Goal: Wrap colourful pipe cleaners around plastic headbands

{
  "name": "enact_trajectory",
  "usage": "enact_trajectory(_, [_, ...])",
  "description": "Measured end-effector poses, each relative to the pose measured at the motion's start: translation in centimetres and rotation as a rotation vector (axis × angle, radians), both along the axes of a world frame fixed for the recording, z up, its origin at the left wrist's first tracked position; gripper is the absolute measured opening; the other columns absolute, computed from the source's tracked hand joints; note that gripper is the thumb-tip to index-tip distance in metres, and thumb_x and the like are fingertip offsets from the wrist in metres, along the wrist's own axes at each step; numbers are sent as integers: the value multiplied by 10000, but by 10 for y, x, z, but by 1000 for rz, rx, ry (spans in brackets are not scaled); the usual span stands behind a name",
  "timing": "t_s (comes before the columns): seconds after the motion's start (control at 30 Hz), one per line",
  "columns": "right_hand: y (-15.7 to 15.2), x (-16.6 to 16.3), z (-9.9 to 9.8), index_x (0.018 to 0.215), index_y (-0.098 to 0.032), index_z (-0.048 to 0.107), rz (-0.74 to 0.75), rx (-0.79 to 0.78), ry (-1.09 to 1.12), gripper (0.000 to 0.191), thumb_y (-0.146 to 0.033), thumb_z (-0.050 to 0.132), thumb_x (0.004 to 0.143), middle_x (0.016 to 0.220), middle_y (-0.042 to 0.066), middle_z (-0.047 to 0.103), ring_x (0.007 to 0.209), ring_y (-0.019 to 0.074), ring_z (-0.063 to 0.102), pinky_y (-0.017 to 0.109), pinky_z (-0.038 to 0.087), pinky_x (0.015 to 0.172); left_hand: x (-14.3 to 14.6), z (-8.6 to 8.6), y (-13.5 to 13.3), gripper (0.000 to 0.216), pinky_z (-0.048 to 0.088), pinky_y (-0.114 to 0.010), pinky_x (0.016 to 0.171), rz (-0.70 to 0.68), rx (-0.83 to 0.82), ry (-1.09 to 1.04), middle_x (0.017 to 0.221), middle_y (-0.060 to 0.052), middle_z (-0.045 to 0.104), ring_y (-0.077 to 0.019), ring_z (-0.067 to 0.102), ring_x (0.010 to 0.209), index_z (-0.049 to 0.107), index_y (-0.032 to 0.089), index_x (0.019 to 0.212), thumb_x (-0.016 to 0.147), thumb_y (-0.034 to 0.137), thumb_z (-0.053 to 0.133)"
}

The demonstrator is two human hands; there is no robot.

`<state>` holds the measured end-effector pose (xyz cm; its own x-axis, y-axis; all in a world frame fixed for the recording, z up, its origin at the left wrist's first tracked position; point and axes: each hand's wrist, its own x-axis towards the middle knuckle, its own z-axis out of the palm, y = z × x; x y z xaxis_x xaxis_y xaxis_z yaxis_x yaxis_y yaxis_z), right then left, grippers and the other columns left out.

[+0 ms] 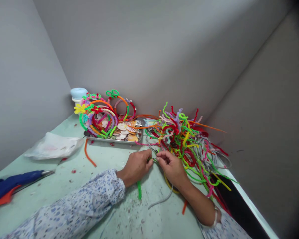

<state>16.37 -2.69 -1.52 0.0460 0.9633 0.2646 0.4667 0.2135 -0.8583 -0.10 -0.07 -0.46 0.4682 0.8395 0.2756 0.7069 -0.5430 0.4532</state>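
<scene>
Right now we have both hands down on the pale green table [64, 186], fingertips nearly meeting. Our left hand [137, 166] is curled closed, thumb and fingers pinching a green pipe cleaner [152, 160], and our right hand [171, 167] is closed on the other end of the same short stretch, so the stem spans the small gap between the two hands. A fuzzy green length [139, 190] sticks out below the heel of the left hand; we cannot tell whether it is the same stem.

Just beyond the right hand, and spreading off to its right, lies a tangled pile of pipe cleaners [186, 139] in many colours, its nearest strands touching the knuckles. A yellow loop [169, 188] and a grey strip [161, 200] lie under and beside the right wrist.

Beyond the left hand sits a metal tray [112, 140] with decorated headbands [102, 113] stacked on it and a blue-lidded jar [78, 93] behind. An orange pipe cleaner [89, 156] lies to the left of that hand, a crumpled plastic bag [52, 146] farther left, and a blue glue gun [12, 184] well out past the left sleeve.
</scene>
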Motion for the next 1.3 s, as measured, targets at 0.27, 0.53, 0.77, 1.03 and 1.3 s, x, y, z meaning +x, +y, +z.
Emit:
enact_trajectory(0.27, [0, 1, 1, 882, -197, 639, -6, -12, -24, 140, -249, 541, 797, 785, 16, 677, 662, 154, 604, 258, 461, 618, 2, -3, 2, 96, 294, -218, 560, 25, -74, -104, 673, 4, 580, -120, 495, 602, 524, 192, 757, 799, 270, 486])
enact_trajectory(0.53, [1, 1, -2, 890, -197, 638, -12, -5, -23, 143, -240, 537, 799, 805, 15, 679, 683, 152, 608, 252, 464, 636, 1, -2, 4, 88, 280, -210, 533, -11, -115, -172, 646, 15, 560, -105, 464, 571, 531, 187, 753, 785, 256, 487])
enact_trajectory(0.77, [0, 1, 0, 874, -195, 640, -19, -8, -31, 135, -233, 538, 795, 780, 12, 676, 659, 149, 604, 246, 459, 616, 1, -5, 4, 75, 291, -212, 558, -8, -81, -124, 669, 16, 583, -110, 499, 600, 523, 196, 765, 795, 250, 481])
enact_trajectory(1.03, [1, 1, 0, 873, -192, 648, -20, -15, -27, 144, -247, 544, 790, 776, 16, 683, 644, 153, 605, 247, 459, 604, 0, -5, 4, 84, 292, -219, 567, -15, -27, -42, 684, 18, 592, -118, 521, 621, 508, 203, 778, 820, 265, 469])
enact_trajectory(1.3, [0, -1, 2, 857, -188, 647, -23, -24, -33, 133, -239, 548, 785, 747, 13, 674, 628, 149, 593, 243, 451, 589, -1, -4, 3, 88, 278, -219, 556, -16, -7, -18, 673, 18, 587, -118, 516, 608, 501, 202, 766, 823, 260, 468])
